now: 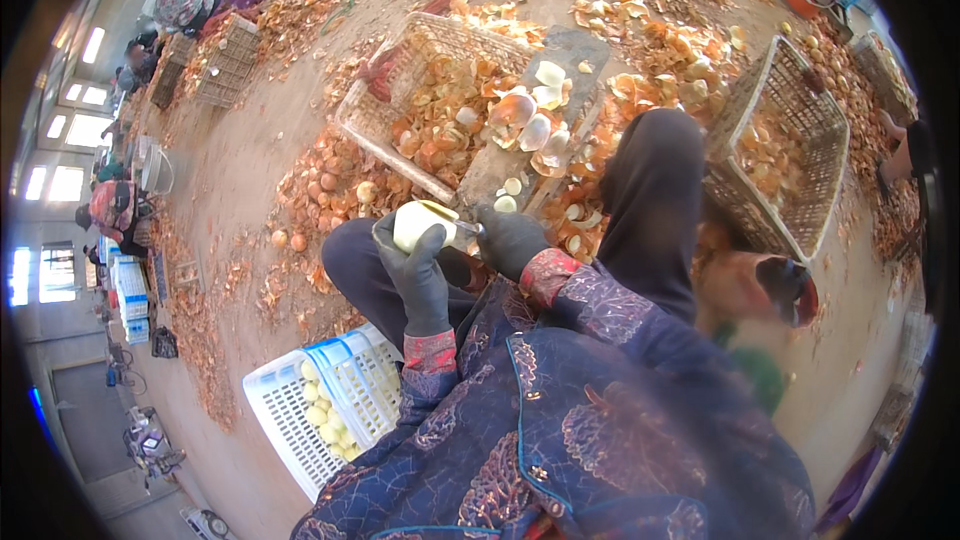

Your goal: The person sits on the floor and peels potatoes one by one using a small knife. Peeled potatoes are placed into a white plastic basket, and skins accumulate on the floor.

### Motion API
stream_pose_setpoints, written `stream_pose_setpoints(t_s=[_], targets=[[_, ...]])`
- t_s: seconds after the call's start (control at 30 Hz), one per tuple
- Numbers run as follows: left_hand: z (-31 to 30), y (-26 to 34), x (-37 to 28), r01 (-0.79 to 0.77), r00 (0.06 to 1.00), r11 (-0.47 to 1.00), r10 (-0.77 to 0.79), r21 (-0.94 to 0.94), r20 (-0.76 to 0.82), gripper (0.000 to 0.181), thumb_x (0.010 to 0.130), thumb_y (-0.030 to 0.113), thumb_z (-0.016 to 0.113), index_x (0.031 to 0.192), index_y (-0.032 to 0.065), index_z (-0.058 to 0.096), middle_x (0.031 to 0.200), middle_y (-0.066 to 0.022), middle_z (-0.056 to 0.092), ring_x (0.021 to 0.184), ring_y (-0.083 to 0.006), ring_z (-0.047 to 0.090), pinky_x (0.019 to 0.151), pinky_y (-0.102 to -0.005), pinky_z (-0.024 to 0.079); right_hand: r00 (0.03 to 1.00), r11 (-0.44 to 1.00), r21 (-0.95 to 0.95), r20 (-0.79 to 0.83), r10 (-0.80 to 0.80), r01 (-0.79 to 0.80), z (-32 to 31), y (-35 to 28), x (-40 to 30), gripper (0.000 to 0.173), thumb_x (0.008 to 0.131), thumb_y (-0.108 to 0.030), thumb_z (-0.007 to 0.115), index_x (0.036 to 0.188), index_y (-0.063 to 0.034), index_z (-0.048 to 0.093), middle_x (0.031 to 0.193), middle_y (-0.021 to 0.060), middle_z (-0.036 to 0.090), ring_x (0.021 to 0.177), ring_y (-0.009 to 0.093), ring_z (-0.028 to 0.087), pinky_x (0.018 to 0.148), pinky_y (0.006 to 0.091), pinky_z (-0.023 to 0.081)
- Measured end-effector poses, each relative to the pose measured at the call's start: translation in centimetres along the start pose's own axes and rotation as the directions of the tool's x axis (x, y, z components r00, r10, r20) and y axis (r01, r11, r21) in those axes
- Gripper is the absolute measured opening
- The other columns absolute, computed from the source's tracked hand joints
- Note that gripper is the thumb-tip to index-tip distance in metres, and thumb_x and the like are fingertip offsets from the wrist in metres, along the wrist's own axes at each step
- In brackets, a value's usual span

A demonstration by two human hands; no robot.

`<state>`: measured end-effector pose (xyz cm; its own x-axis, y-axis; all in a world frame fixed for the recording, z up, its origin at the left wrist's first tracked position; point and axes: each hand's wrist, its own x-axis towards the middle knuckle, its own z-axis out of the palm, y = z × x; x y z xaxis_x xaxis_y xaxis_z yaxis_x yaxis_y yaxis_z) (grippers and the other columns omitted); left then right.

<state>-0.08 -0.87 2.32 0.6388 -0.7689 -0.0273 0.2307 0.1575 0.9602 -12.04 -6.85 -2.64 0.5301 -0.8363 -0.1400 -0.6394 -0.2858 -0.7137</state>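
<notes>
My left hand (416, 266), in a dark glove, holds a peeled white onion (420, 226) in front of my knees. A strip of yellowish skin lies along the onion's upper right side. My right hand (513, 240), also gloved, grips a small knife (471, 226) whose metal part meets the onion's right side; its handle is hidden in my fist. Just beyond my hands lies a board (487, 184) with cut onion slices (505, 204) and large pieces of onion skin (513, 111) on it.
A worn plastic crate (397, 152) of onion skins stands ahead, another crate (780, 217) at right. Unpeeled onions (328, 181) lie on the floor at left. A white and blue basket (281, 397) of peeled onions stands by my left side. Other people sit at far left; someone's limb shows at far right.
</notes>
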Motion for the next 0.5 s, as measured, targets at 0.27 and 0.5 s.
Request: stream_pose_setpoints(t_s=[0.27,0.5], targets=[[0.1,1.8,-0.1,0.150,0.977,0.972,-0.118,-0.180,0.175,0.049,0.076,0.010,0.060,0.122,-0.0020,0.046,0.108,-0.0125,0.057,0.101,-0.0227,0.059,0.086,-0.0329,0.052,0.975,0.985,0.094,-0.155,0.160,-0.146,0.1,3.6,1.3,0.022,0.084,-0.025,0.059,0.089,-0.0040,0.064,0.084,0.0202,0.066,0.079,0.039,0.064,0.070,0.0470,0.051],[-2.9,-0.6,1.2,0.354,0.934,0.818,-0.282,-0.454,0.220,0.054,0.081,0.018,0.062,0.130,0.0021,0.045,0.123,-0.0149,0.057,0.114,-0.0302,0.057,0.091,-0.0451,0.050,0.950,0.889,0.452,-0.303,0.073,0.076,-4.4,1.0,-0.2,0.024,0.084,-0.022,0.067,0.094,-0.0001,0.063,0.070,0.0125,0.067,0.064,0.020,0.066,0.061,0.0337,0.052]])
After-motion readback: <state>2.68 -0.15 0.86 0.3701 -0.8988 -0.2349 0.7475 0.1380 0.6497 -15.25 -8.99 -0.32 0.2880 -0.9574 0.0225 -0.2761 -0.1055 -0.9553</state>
